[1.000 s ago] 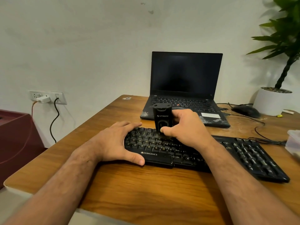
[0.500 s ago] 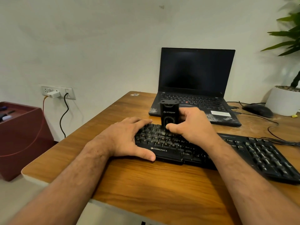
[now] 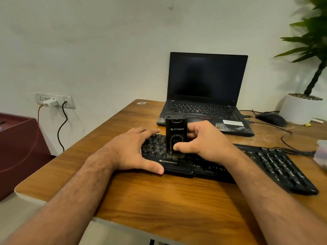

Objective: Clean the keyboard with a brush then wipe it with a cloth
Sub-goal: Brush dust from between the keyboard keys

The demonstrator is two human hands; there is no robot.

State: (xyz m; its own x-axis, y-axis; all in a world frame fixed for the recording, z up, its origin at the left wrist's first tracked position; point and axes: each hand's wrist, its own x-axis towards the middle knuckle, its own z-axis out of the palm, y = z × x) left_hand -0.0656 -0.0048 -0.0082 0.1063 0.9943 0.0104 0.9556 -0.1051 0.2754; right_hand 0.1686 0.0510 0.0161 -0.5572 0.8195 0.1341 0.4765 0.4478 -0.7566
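A black keyboard (image 3: 276, 167) lies across the wooden desk (image 3: 173, 206), running from centre to right. My right hand (image 3: 203, 142) grips a black upright brush tool (image 3: 176, 131), thumb on its front, and the pale bristles touch the keys near the front row. My left hand (image 3: 131, 149) lies flat over the keyboard's left end, fingers spread on the keys and thumb along the front edge. No cloth is visible.
An open laptop (image 3: 207, 89) with a dark screen stands behind the keyboard. A black mouse (image 3: 271, 119) and cables lie at the right, beside a white plant pot (image 3: 299, 110). A translucent box (image 3: 322, 151) sits at the right edge. A maroon cabinet (image 3: 19, 144) stands left of the desk.
My right hand has drawn the brush from the upper key rows toward the keyboard's front edge. The left hand stays on the left end. The camera view shifted slightly.
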